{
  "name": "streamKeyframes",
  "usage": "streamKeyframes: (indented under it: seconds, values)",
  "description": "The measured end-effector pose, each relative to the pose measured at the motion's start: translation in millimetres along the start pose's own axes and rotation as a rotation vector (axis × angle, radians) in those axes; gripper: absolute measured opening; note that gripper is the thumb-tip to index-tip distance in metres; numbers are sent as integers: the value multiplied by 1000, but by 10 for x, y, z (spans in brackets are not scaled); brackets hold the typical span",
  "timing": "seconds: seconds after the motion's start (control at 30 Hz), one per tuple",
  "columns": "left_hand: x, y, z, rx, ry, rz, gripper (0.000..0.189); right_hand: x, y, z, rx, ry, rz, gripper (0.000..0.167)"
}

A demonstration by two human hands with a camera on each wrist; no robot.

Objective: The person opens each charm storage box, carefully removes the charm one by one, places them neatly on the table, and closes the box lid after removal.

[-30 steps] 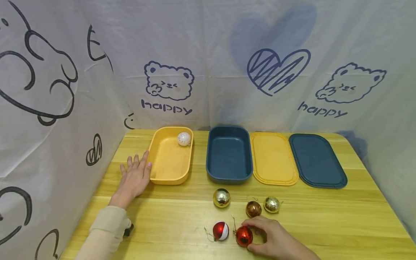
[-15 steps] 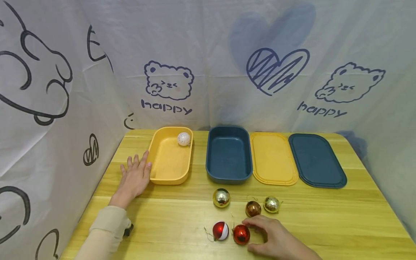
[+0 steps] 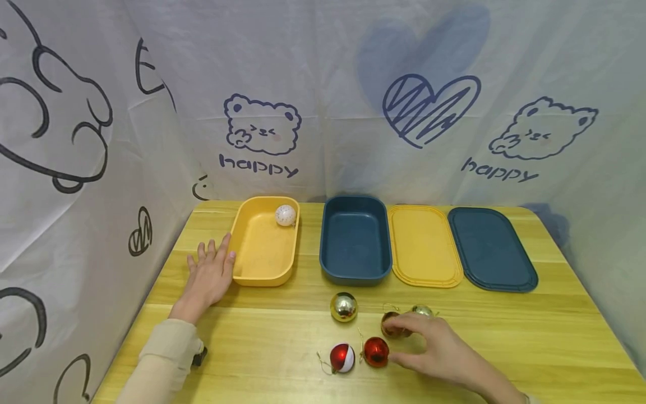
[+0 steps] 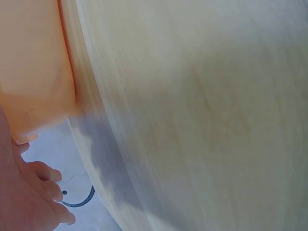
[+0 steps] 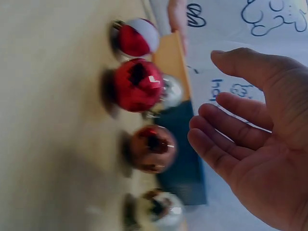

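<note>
My left hand [image 3: 209, 278] lies with fingers spread against the left side of the yellow box [image 3: 259, 281], where a speckled white ball [image 3: 285, 215] sits in the back right corner. Just right of a shiny red Christmas ball [image 3: 375, 352], my right hand [image 3: 436, 350] hovers with thumb and fingers apart, holding nothing. Its fingers overlap the brown ball [image 3: 388, 325] and partly cover a small gold ball [image 3: 421, 310] in the head view. In the right wrist view the palm and loosely bent fingers [image 5: 226, 139] are bare, beside the row of balls.
A red and white ball [image 3: 342, 358] lies left of the red one, and a larger gold ball [image 3: 344, 307] in front of the dark blue box [image 3: 355, 279]. A yellow lid [image 3: 426, 247] and a dark blue lid [image 3: 493, 249] lie flat to the right. White printed cloth [image 3: 353, 157] hangs behind.
My right hand has let go of the red ball, risen and moved back and to the right over the brown ball. The red ball has shifted slightly back and left. The left hand stays put.
</note>
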State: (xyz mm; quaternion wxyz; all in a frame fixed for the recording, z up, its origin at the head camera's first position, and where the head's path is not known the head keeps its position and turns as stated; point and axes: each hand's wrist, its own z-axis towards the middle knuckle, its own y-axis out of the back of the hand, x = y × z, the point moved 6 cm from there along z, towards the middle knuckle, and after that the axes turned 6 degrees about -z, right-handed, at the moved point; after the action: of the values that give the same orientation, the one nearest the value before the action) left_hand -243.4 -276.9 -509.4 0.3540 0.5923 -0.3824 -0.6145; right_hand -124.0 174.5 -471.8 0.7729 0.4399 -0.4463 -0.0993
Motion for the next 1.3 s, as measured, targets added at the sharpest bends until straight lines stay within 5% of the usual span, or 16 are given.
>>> streamKeyframes:
  seconds: [0.37, 0.6, 1.03, 1.3]
  values:
    - [23, 14, -8, 6, 11, -3, 67, 36, 392, 594, -82, 21, 29, 33]
    - [33, 37, -5, -1, 10, -2, 66, 70, 456, 1083, -46, -18, 87, 35]
    - [35, 32, -15, 1, 12, 5, 66, 77, 320, 2014, -40, -57, 123, 45]
    - [26, 12, 5, 1, 8, 9, 67, 19, 94, 2381, -60, -80, 177, 48]
